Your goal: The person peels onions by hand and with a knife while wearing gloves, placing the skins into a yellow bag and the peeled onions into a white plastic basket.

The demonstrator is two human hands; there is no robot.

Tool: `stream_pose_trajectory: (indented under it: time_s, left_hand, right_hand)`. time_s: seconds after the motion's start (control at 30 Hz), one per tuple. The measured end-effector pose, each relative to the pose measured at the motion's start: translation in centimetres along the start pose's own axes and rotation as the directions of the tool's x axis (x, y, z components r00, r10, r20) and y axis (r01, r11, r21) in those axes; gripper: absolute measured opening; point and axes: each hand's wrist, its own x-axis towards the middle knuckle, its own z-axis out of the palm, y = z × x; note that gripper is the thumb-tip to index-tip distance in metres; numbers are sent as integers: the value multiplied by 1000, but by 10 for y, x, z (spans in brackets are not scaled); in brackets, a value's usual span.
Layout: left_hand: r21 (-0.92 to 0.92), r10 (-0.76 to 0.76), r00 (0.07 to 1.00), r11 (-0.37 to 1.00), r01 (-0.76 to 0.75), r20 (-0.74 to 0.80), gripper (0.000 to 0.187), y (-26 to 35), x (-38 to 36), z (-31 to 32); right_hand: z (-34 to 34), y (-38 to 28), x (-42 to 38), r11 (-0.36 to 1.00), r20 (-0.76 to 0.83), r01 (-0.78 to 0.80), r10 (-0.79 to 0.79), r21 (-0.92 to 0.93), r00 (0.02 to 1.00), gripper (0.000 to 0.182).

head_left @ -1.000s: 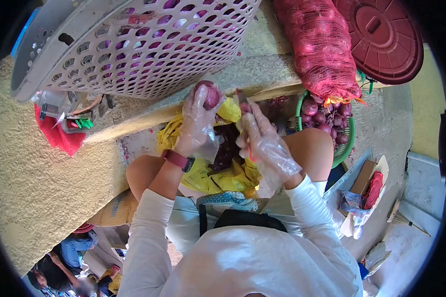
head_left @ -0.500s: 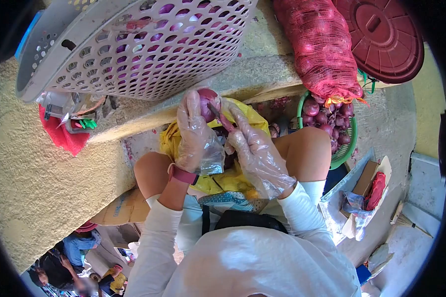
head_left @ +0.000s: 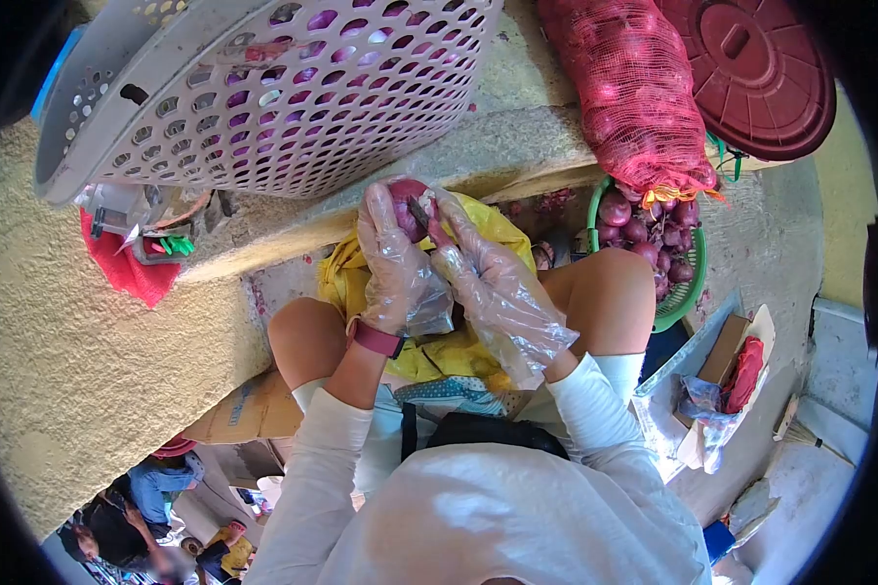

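A purple-red onion (head_left: 409, 207) is gripped in my left hand (head_left: 397, 268), which wears a clear plastic glove. My right hand (head_left: 493, 283), gloved the same way, is closed around a small knife (head_left: 422, 214) with a reddish handle. The dark blade lies against the right side of the onion. Both hands are close together above a yellow bag (head_left: 498, 229) between my knees. What lies inside the bag is mostly hidden by the hands.
A grey perforated basket (head_left: 312, 107) with onions stands on the ledge ahead. To the right are a red mesh sack (head_left: 634, 97) of onions, a dark red lid (head_left: 746, 68) and a green basket (head_left: 691, 292) of onions. Other people (head_left: 156, 497) are at lower left.
Both hands have drawn closer together, and the left hand has shifted slightly right. The onion has turned in my fingers, with the blade still against it.
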Motion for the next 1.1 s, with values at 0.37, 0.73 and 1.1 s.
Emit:
stream_pose_trajectory:
  time_s: [0.37,0.73,1.1]
  left_hand:
    - [88,69,998,994,-68,-10,56,-8,3,-3]
    - [97,83,993,992,-75,-84,53,-9,-1,-2]
    - [-7,-89,995,996,89,-34,53,8,-5,3]
  right_hand:
    - [0,8,7,994,11,16,-15,-112,1000,63]
    - [13,-7,8,997,-17,-67,68,42,998,65]
    - [-3,4,4,993,-48,-24,19,-115,999,56]
